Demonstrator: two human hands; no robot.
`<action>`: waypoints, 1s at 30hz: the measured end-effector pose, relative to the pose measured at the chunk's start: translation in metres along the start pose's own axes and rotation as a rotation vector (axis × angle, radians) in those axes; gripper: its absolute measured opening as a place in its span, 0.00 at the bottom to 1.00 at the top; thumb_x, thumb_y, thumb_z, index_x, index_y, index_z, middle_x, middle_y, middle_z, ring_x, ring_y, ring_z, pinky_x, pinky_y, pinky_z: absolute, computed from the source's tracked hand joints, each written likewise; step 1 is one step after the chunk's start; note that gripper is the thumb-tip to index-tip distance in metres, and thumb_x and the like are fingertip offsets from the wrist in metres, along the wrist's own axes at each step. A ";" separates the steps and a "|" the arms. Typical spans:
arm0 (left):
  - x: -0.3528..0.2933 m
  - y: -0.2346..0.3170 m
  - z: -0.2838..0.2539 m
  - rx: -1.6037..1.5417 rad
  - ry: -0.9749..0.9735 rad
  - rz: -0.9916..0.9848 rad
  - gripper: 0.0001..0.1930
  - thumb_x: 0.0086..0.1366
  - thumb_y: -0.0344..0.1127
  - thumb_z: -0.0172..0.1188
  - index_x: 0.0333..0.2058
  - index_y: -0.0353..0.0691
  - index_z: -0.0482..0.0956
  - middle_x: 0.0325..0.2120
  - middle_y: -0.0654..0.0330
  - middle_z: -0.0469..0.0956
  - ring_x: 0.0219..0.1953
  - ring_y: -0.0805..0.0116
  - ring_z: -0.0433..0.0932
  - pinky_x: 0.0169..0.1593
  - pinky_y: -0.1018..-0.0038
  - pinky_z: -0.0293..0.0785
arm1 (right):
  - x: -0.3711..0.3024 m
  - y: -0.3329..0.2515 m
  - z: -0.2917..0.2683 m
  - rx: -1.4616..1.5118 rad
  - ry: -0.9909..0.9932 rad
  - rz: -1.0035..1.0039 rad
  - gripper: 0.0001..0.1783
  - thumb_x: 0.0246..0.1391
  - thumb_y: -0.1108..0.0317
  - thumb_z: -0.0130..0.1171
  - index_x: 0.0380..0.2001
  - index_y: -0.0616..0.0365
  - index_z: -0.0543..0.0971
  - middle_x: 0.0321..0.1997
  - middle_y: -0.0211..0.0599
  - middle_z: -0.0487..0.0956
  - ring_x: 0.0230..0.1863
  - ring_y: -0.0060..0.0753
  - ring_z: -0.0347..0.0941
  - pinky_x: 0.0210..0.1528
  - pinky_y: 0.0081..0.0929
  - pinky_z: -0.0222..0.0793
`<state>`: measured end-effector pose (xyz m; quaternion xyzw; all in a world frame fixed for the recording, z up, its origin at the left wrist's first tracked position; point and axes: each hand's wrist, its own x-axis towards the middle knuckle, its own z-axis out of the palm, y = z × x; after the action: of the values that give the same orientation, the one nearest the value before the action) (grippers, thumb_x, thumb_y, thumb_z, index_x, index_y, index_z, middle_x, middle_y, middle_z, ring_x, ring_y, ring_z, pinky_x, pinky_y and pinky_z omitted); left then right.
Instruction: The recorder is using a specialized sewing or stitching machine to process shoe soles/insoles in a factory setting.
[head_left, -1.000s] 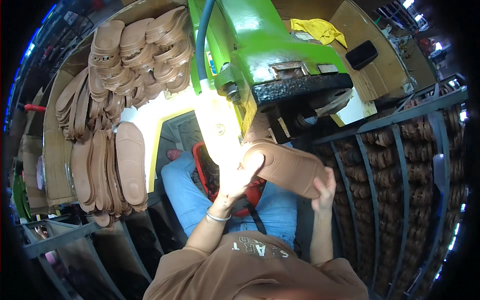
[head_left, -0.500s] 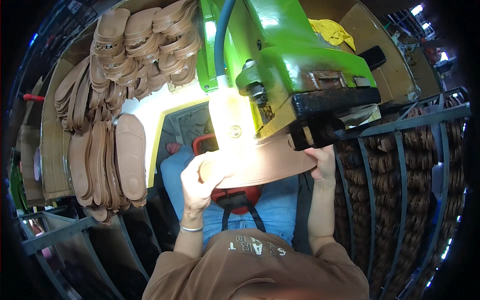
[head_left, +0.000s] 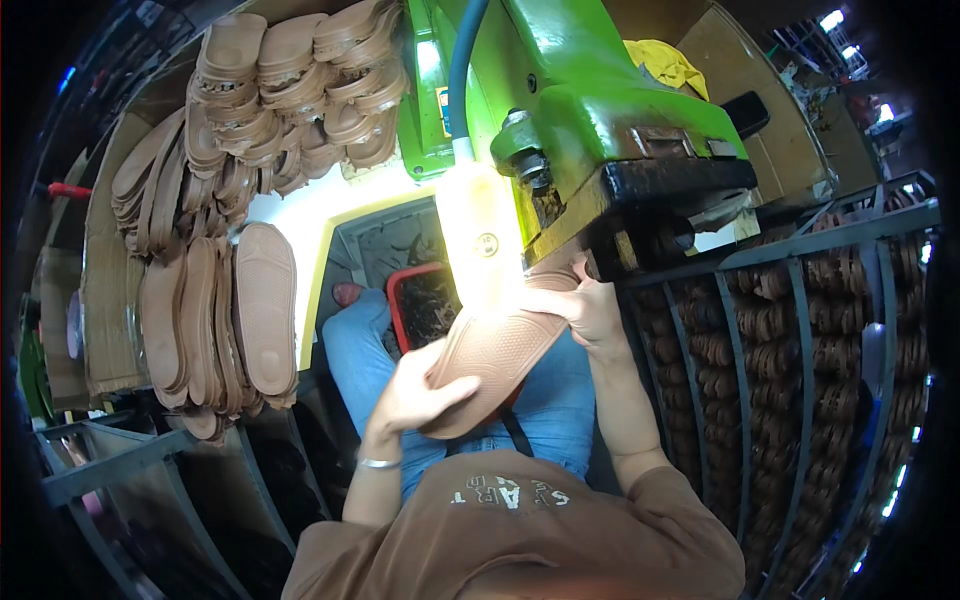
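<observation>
A brown shoe sole (head_left: 497,362) with a textured face is gripped between both of my hands, tilted so its upper end points away and to the right. My left hand (head_left: 415,392) clasps its near left end, thumb lying across the face. At the far right end, my right hand (head_left: 585,308) has its thumb on the face, with the other fingers partly hidden. The sole's far end lies just beneath the head of a green machine (head_left: 625,120). A bright lamp (head_left: 480,230) hangs by that end, and its glare washes out part of the edge.
Stacks of brown soles (head_left: 265,310) fill a cardboard box (head_left: 112,330) and a white table at left. Below the yellow-edged opening sits a red bin (head_left: 400,310) holding scraps. Metal racks (head_left: 745,380) full of brown pieces stand at right. A yellow cloth (head_left: 665,65) lies behind the machine.
The sole has turned from nearly crosswise to a steep slant. My left hand has come nearer and lower, while my right hand has shifted left. The red bin shows more now.
</observation>
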<state>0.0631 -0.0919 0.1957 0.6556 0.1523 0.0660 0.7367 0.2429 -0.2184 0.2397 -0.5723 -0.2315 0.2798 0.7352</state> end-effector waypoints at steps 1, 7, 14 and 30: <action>0.018 0.007 0.015 -0.060 0.068 0.054 0.15 0.53 0.29 0.64 0.39 0.28 0.76 0.33 0.57 0.80 0.35 0.74 0.77 0.40 0.79 0.72 | -0.002 0.002 0.001 -0.001 -0.003 -0.005 0.19 0.33 0.82 0.66 0.35 0.65 0.75 0.36 0.36 0.78 0.38 0.24 0.75 0.43 0.23 0.71; 0.055 -0.002 0.044 0.170 0.177 0.116 0.14 0.57 0.30 0.60 0.42 0.32 0.76 0.32 0.60 0.77 0.36 0.75 0.73 0.42 0.77 0.70 | -0.070 0.058 -0.019 -0.164 0.063 0.129 0.25 0.43 0.70 0.66 0.45 0.65 0.71 0.41 0.37 0.77 0.40 0.26 0.74 0.46 0.25 0.69; 0.037 -0.005 0.061 -0.106 0.390 0.223 0.07 0.56 0.25 0.61 0.34 0.31 0.78 0.29 0.62 0.77 0.30 0.77 0.72 0.36 0.80 0.69 | -0.183 0.064 -0.055 0.022 0.053 0.569 0.24 0.41 0.74 0.66 0.44 0.69 0.72 0.42 0.42 0.77 0.42 0.25 0.74 0.44 0.23 0.71; 0.058 0.002 0.036 0.031 0.237 0.375 0.10 0.54 0.27 0.63 0.35 0.31 0.78 0.30 0.60 0.80 0.31 0.74 0.77 0.37 0.77 0.73 | -0.016 -0.026 -0.130 -0.001 0.230 -0.041 0.10 0.52 0.73 0.55 0.38 0.61 0.71 0.36 0.34 0.76 0.37 0.20 0.72 0.41 0.17 0.67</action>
<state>0.1296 -0.1086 0.1933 0.6712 0.1142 0.2762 0.6784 0.3210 -0.3274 0.2341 -0.5964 -0.1574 0.1973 0.7620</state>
